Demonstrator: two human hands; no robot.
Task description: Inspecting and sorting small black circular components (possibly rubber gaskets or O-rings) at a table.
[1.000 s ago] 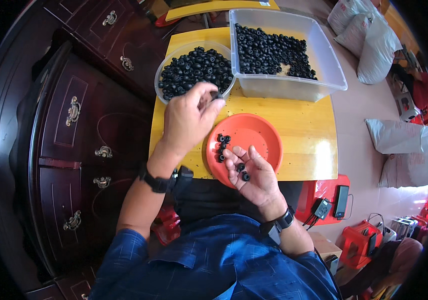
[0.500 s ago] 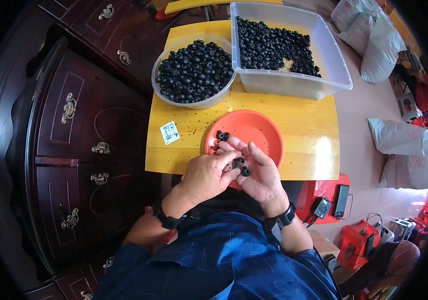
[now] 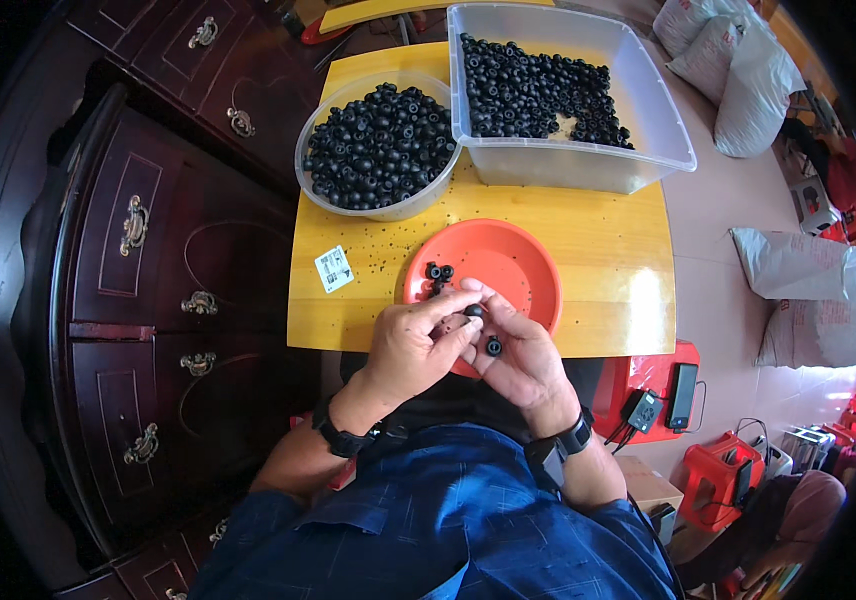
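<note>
A small black ring (image 3: 473, 311) is being pinched between the fingertips of the left hand (image 3: 416, 345) and the right hand (image 3: 516, 358) — a second ring (image 3: 493, 347) is being cradled in the right palm. Both are being held over the orange dish (image 3: 508, 262) at its 6 o'clock rim. A round bowl (image 3: 320, 194) is sitting at 11 o'clock on the yellow counter (image 3: 608, 240) — a clear tub (image 3: 588, 165) at 1 o'clock.

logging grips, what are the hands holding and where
Left hand and right hand pinch a small black ring-shaped part by its rim; another rests on right fingers.
</note>
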